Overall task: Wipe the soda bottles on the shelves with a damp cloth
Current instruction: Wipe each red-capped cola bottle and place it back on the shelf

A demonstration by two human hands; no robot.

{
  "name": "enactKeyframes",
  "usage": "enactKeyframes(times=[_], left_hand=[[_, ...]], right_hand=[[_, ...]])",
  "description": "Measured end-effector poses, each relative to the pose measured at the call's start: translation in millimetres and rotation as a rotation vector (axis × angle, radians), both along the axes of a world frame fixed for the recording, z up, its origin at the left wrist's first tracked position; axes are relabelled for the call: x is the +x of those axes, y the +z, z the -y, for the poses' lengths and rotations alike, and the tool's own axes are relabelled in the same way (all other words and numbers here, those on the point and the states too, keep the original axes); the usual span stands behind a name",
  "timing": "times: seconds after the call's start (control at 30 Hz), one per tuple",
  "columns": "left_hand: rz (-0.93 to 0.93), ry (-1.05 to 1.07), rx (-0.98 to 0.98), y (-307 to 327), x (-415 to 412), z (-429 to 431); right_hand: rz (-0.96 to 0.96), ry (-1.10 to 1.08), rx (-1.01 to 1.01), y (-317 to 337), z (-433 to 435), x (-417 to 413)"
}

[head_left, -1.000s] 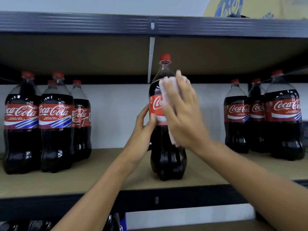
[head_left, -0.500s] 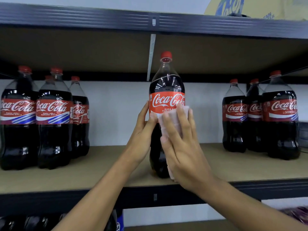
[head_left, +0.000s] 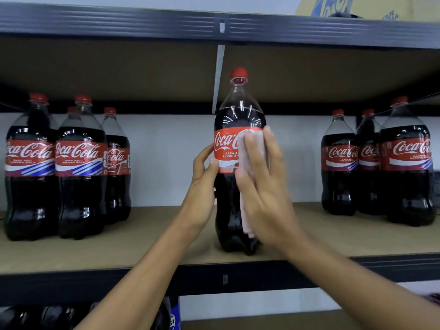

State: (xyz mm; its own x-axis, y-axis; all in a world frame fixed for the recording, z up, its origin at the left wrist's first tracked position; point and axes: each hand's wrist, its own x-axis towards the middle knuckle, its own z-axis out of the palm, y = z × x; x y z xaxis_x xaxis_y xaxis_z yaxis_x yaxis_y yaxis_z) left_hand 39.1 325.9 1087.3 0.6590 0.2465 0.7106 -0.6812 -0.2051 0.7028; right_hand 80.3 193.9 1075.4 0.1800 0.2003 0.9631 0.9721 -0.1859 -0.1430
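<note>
Right hand point(head_left: 264, 186) is blurred, so the fingertips are hard to read. It covers the right half of the red label point(head_left: 226, 148), leaving only "Coca-C" in sight. Most of the cloth point(head_left: 246, 217) is hidden under that palm. A pale strip peeks out above the fingers and another along the heel of the hand.

The centre bottle point(head_left: 238, 115) stands upright in the middle of the view, near the front edge of the shelf board point(head_left: 142, 239). It's full of dark cola, with a red cap point(head_left: 238, 73) and glare on the clear shoulder.

Right hand lies flat, fingers straight and together, pressing the cloth onto the bottle's right face. Left hand point(head_left: 202, 184) comes in from 7 o'clock. Its thumb sits on the label's lower edge and its fingers curl round the far side, gripping the bottle.

At 9 o'clock is a cluster of matching bottles point(head_left: 81, 167), well apart, with the leftmost cut by the frame. At 3 o'clock there's another cluster point(head_left: 404, 172), the outer label clipped. The upper shelf beam point(head_left: 119, 22) runs overhead at 12. A yellow box point(head_left: 357, 8) at 1 o'clock is cut off. Dark bottle tops point(head_left: 35, 315) at 7 o'clock are barely legible.
</note>
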Motion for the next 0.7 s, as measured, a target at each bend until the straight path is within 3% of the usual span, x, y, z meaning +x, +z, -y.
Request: enactKeyframes(times=[0.1, 0.23, 0.43, 0.53, 0.7], left_hand=[[0.028, -0.002, 0.034, 3, -4, 3], [0.019, 0.002, 0.073, 9, -5, 7], [-0.002, -0.036, -0.098, 17, 2, 5], [0.008, -0.057, -0.125, 15, 2, 3], [0.008, -0.051, -0.09, 12, 0, 6]], right_hand=[[-0.036, -0.019, -0.097, -18, 9, -3], [-0.016, 0.015, 0.001, 25, 3, 1], [0.077, -0.005, 0.088, 90, -8, 4], [0.101, -0.042, 0.093, 67, -13, 3], [-0.037, 0.03, -0.003, -13, -5, -9]])
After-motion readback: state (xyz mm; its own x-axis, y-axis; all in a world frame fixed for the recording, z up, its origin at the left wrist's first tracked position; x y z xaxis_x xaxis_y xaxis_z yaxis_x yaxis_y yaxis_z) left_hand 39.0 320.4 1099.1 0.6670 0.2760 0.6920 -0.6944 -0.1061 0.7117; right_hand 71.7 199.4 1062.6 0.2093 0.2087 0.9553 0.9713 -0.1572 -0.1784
